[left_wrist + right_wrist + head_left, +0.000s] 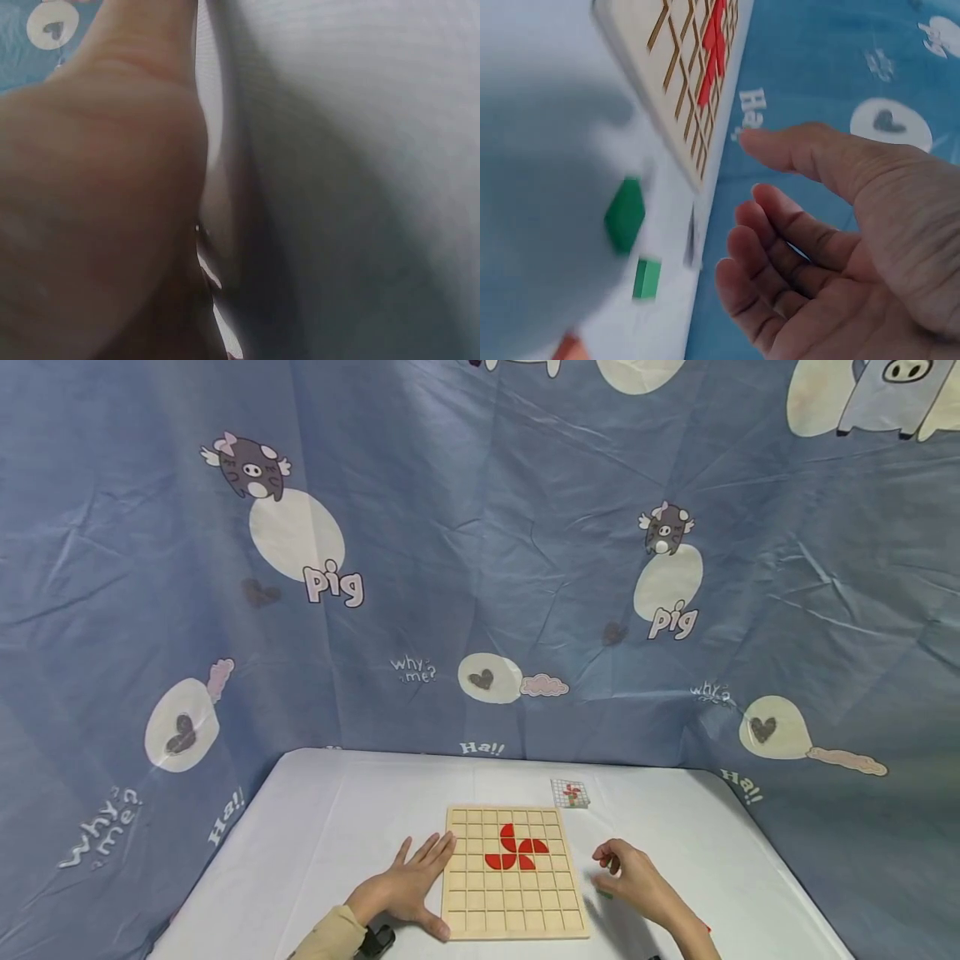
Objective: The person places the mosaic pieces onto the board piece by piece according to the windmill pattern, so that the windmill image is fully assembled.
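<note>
My left hand point(407, 887) lies with spread fingers along the left edge of a wooden grid board point(480, 923), fingertips and thumb at its rim. Several red curved pieces point(507, 838) form a pinwheel in the board's upper cells. To the right of the board, my right hand point(636, 878) hovers over the table, its thumb apart from the loosely bent fingers and nothing between them. Below it, the right wrist view shows a green angular piece point(625, 216) and a smaller green block point(646, 278) on the white surface. The left wrist view is mostly filled by the hand.
A small stack of cards point(570, 793) printed with a red pinwheel on a grid lies beyond the board's upper right corner. An orange-red piece point(571, 347) shows at the lower edge of the right wrist view. A blue patterned curtain point(480, 568) surrounds the white table point(337, 827).
</note>
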`<state>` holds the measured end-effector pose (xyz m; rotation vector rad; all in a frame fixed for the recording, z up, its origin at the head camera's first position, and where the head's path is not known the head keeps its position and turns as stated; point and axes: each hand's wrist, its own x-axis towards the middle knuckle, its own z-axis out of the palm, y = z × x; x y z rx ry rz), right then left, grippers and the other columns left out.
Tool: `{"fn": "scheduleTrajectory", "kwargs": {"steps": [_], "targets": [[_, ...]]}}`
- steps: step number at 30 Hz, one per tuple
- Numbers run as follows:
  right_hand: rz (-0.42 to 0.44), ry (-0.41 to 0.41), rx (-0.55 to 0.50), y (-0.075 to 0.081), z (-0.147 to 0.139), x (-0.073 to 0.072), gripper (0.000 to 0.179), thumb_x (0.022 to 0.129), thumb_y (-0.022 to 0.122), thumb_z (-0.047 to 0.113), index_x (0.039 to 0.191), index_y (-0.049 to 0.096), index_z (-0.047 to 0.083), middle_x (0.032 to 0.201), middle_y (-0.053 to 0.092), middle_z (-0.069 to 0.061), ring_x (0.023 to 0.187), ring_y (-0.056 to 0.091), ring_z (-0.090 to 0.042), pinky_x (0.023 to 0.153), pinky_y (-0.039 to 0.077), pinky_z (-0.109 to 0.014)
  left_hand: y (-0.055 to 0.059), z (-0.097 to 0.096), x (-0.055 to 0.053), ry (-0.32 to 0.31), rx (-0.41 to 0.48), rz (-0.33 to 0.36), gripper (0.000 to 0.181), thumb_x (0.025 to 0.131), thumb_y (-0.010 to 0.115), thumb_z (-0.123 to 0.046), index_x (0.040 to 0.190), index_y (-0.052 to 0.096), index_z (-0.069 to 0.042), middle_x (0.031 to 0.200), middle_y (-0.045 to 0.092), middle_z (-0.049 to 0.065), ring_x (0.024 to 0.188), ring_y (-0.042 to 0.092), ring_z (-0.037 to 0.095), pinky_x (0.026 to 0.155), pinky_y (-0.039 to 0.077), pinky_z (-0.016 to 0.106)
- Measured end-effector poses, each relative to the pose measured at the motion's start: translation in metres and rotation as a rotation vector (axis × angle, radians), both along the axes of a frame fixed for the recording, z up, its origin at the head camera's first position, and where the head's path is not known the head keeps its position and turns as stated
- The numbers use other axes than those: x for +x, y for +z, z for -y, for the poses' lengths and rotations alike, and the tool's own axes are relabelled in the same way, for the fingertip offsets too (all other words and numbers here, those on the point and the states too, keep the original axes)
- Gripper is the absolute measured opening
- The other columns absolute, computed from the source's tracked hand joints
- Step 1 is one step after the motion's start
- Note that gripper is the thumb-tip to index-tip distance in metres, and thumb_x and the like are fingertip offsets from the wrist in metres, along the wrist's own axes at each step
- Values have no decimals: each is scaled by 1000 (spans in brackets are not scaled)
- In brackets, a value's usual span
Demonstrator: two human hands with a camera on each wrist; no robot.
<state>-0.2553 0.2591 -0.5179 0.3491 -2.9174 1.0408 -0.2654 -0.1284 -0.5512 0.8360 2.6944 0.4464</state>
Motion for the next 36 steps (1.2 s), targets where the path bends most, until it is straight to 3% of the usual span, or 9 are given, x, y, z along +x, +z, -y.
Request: {"fn": "scheduleTrajectory", "kwargs": {"steps": [5,12,19,29,36], "targets": [[45,-76,28,3,-26,11,32,75,80,10,101,61,7,94,61,-4,82,53,-14,65,45,-23,0,0,0,-5,3,-4,132,63,74,-69,155,6,-5,164,2,13,151,4,34,116,0,65],[14,-171,63,7,-61,26,35,71,82,8,100,63,6,90,62,-3,77,52,-10,61,45,-23,0,1,-1,-12,13,-1,132,63,74,-69,155,5,-5,163,2,14,150,4,35,116,-1,66],[103,-233,110,9,-90,33,39,73,81,15,104,61,2,92,61,-3,78,51,-12,61,44,-24,-3,1,-3,-11,-17,-21,133,62,72,-73,155,5,-6,164,3,11,151,5,33,116,0,66],[288,-251,122,-6,-116,36,37,74,81,15,98,59,-3,87,59,-4,80,53,-17,68,48,-32,-4,0,-2,-4,-20,-25,134,61,72,-73,155,5,-6,164,3,11,151,5,33,116,1,65],[285,-267,109,-21,-122,36,26,74,79,6,89,59,-2,78,60,-2,74,54,-15,65,49,-29,-2,0,0,-5,-18,-31,134,61,72,-73,155,6,-5,164,4,12,151,6,34,116,1,66]]}}
